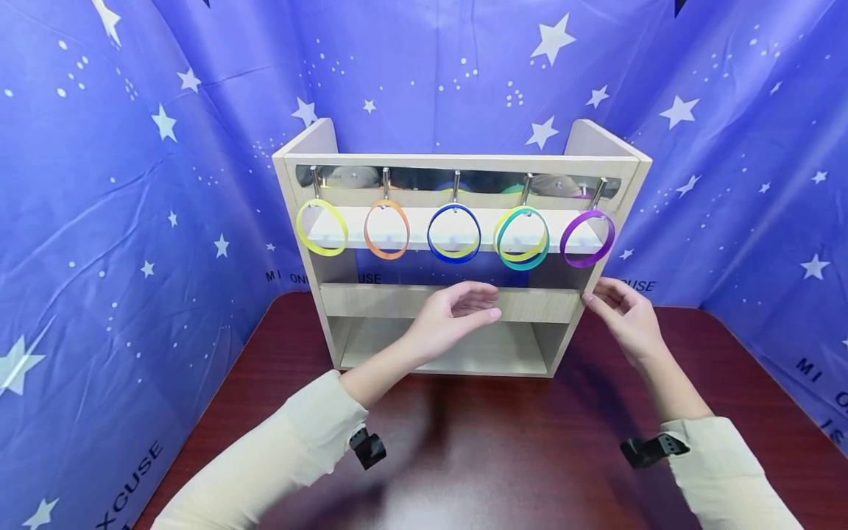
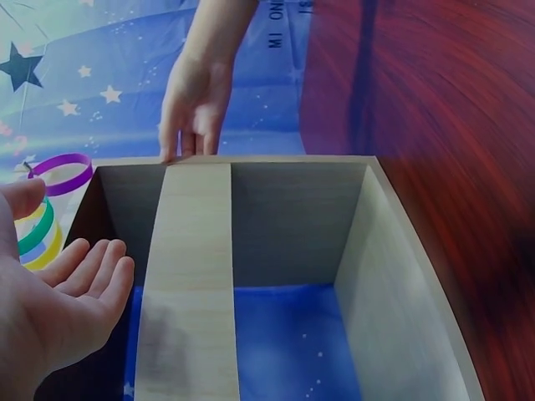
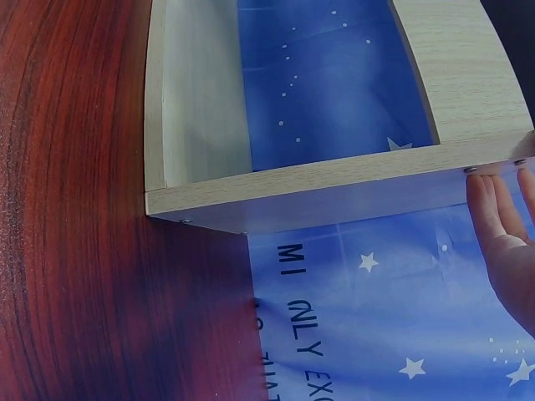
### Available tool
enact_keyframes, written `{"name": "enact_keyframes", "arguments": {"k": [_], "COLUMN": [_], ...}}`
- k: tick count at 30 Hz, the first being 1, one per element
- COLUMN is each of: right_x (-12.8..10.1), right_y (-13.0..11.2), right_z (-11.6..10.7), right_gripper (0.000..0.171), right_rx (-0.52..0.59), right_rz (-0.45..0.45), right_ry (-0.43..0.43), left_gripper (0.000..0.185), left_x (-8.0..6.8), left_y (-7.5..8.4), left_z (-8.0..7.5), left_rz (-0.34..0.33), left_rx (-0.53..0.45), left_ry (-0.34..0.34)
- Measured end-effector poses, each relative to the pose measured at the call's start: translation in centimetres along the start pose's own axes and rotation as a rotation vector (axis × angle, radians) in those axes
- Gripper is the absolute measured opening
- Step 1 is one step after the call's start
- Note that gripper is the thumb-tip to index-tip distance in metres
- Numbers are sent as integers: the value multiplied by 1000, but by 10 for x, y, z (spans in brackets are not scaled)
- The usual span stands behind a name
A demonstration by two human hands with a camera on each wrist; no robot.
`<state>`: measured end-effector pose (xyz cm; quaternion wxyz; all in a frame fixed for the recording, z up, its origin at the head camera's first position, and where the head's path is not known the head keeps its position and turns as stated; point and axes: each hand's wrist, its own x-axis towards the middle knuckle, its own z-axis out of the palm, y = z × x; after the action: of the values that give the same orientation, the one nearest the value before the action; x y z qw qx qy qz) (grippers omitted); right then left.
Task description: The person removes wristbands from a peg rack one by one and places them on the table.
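A pale wooden shelf unit point(image 1: 424, 303) carries coloured rings on metal hooks along its upper front. From left to right hang a yellow ring point(image 1: 324, 252), an orange ring point(image 1: 387, 256), a dark blue ring point(image 1: 454, 260), a teal ring point(image 1: 523, 266) overlapping a yellow one, and a purple ring point(image 1: 583, 262). My left hand point(image 1: 457, 313) hovers before the middle board, fingers loosely bent and holding nothing. At the unit's right side, my right hand point(image 1: 626, 315) rests its fingertips against the side panel point(image 3: 334, 196); the left wrist view also shows those fingers at the panel.
The unit stands on a dark red wooden table point(image 1: 477, 442). Blue curtains point(image 1: 424, 81) with white stars hang behind it and at both sides. Behind the hooks runs a shiny metal strip point(image 1: 424, 179). A black wrist camera point(image 1: 367, 447) sits on the left cuff, another point(image 1: 642, 451) on the right.
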<state>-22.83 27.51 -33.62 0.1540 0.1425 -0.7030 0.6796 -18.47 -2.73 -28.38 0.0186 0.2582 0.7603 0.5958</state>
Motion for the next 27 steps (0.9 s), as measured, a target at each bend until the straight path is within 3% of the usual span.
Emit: {"name": "enact_keyframes", "arguments": {"k": [17,27], "right_x": [-3,2], "right_y": [3,2], "right_z": [0,-1], "right_gripper": [31,31], "right_rx": [22,-5], "right_rz": [-9,9], "right_ry": [17,5], "left_gripper": [38,37], "left_x": [20,33], "left_y": [8,6], "left_z": [29,42], "left_rz": [-7,3], "left_rx": [-13,1], "left_ry": [-1,39]}}
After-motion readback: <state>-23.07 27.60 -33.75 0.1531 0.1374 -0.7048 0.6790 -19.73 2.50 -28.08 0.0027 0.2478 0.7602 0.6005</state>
